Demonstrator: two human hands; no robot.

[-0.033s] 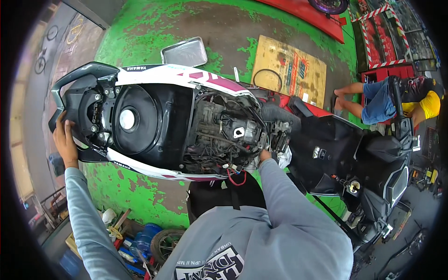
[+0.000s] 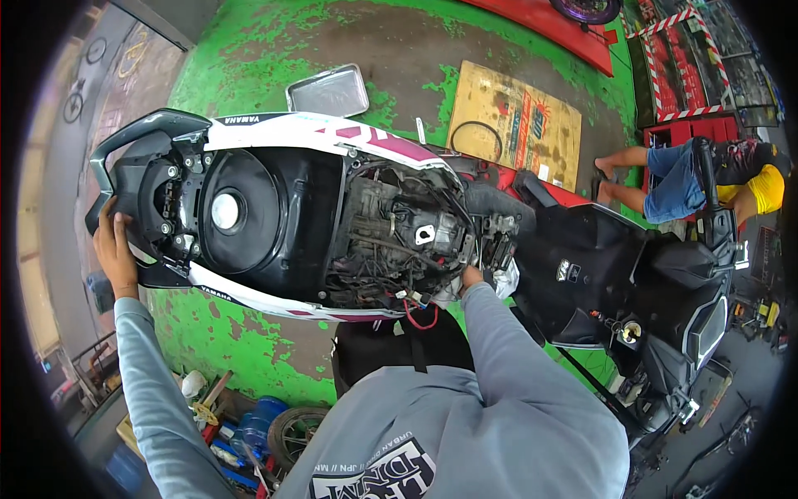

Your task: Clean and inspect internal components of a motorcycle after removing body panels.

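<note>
A partly stripped scooter stretches across the view, its white and magenta side panel still fitted. My left hand is at the tail, its fingers laid over the near side of the dark grab rail and closed round it. My right hand reaches in at the near side of the bared engine; its fingers are hidden among the parts. Close by are a red cable and a whitish plastic wrap. The black seat tub with a round white cap lies between my hands.
On the green, worn floor beyond the scooter are a metal tray and a flattened cardboard with a black belt. A person in blue shorts is at the far right. A wheel and tools are at lower left.
</note>
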